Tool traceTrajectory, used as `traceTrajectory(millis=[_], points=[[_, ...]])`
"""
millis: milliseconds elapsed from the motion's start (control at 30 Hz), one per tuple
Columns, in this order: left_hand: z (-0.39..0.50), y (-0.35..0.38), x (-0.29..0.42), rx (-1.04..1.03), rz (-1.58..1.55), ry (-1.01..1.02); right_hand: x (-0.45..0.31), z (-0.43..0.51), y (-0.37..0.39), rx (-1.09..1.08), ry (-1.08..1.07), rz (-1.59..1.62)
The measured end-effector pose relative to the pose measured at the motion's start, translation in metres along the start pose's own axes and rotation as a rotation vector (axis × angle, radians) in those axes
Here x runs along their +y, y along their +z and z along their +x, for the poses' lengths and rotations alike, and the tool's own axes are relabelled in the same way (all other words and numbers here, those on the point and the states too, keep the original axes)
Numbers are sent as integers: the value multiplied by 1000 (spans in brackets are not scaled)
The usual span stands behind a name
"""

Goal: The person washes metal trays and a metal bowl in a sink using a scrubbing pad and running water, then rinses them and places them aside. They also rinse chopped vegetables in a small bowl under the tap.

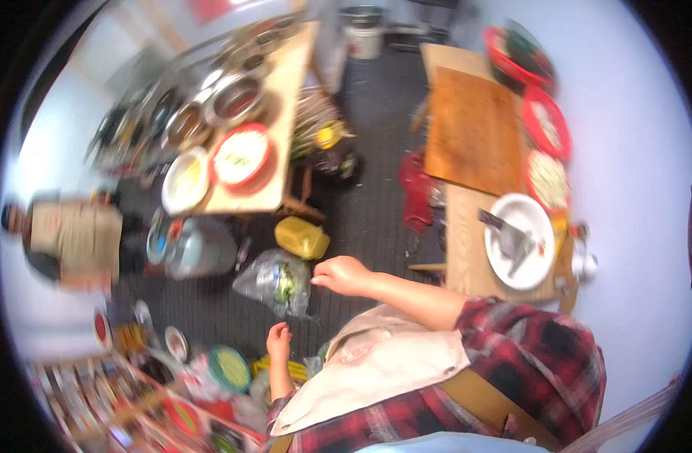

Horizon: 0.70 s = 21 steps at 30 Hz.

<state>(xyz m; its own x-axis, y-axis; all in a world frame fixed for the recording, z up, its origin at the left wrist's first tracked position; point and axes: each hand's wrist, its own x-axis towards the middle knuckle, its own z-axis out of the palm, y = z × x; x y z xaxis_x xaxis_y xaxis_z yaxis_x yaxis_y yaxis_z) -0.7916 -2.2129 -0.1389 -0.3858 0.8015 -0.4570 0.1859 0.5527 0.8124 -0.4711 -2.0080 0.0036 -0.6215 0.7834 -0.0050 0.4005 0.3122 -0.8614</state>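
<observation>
My right hand (343, 276) reaches out over the floor with its fingers curled and turned down. Just beyond its fingertips sits a clear plastic bag (266, 280) with green vegetables (285, 283) inside; I cannot tell whether the hand touches it. My left hand (279, 342) is raised lower in the picture, loosely bent, with no object visible in it. A yellow plastic jug (302, 238) lies by the bag. I wear a pale apron (385, 362) over a plaid shirt.
A wooden table (261, 198) holds metal pots and a red-rimmed bowl (241, 156). At right, another table (465, 243) bears a cutting board (473, 133) and a white basin (519, 240) with a cleaver (513, 243). A person (74, 238) stands at left, beside a large water bottle (201, 247).
</observation>
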Motion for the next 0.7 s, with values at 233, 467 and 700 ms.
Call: traceTrajectory(millis=[233,467,700], points=[[66,68,181,-262,942,224,42,-25,-164,58,172,163],[256,137,318,-442,933,472,119,8,-208,674,301,-59],[376,261,476,-646,748,733,190,48,-259,824,856,-131]])
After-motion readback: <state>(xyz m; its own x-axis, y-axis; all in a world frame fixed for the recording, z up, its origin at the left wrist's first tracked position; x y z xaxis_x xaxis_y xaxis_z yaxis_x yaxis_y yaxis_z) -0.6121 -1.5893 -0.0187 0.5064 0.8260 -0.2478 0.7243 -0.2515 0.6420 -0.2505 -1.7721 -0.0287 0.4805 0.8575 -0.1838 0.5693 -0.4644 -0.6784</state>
